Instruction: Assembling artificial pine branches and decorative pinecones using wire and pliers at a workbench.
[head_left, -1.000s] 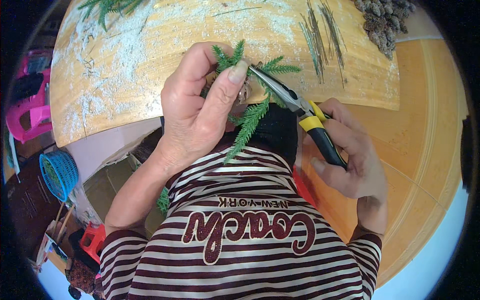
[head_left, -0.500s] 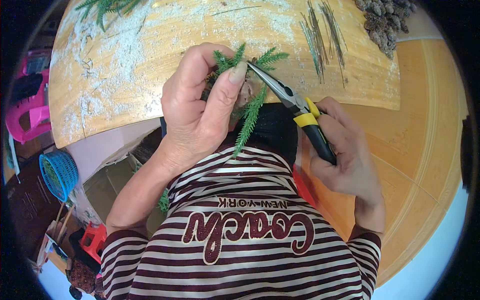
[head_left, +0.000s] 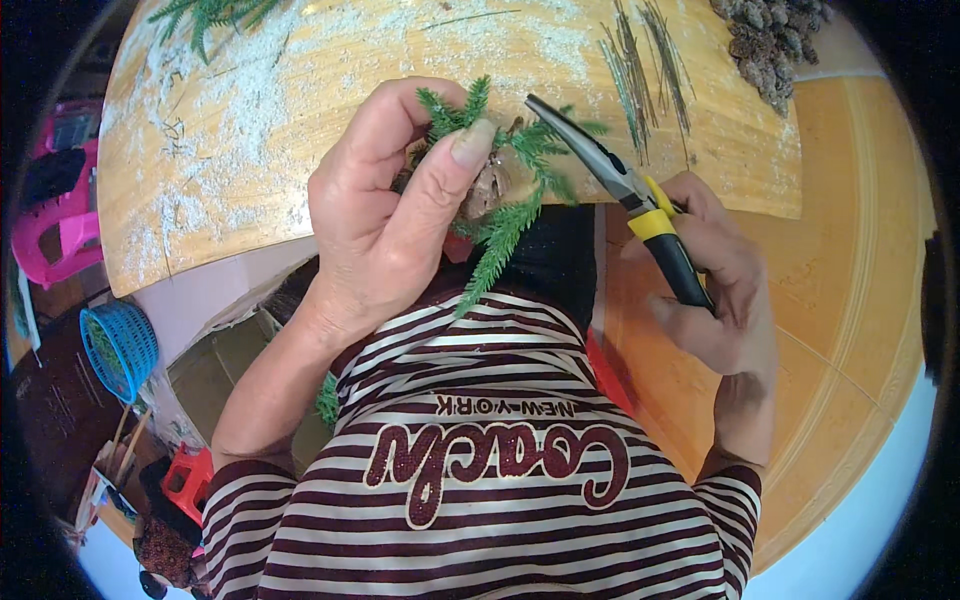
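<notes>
My left hand [head_left: 385, 200] is closed round a bundle with green artificial pine sprigs [head_left: 503, 235] and a brown pinecone [head_left: 488, 188], held over the table's near edge. Thumb and fingers hide part of the cone. In my right hand [head_left: 715, 270] are long-nose pliers [head_left: 625, 190] with yellow and black handles. Their jaws point up and left, just off the sprigs, and seem to grip nothing.
White flakes litter the wooden table [head_left: 330, 150]. Brown and green wire stems [head_left: 645, 75] lie at its right, near a pile of pinecones [head_left: 772, 45]. More green sprigs [head_left: 215, 15] are at the far left. Below stand a blue basket [head_left: 120, 345] and a cardboard box [head_left: 225, 375].
My right hand has drawn the pliers away to the right, so their tips have left the sprigs. My left hand has shifted slightly left with the bundle.
</notes>
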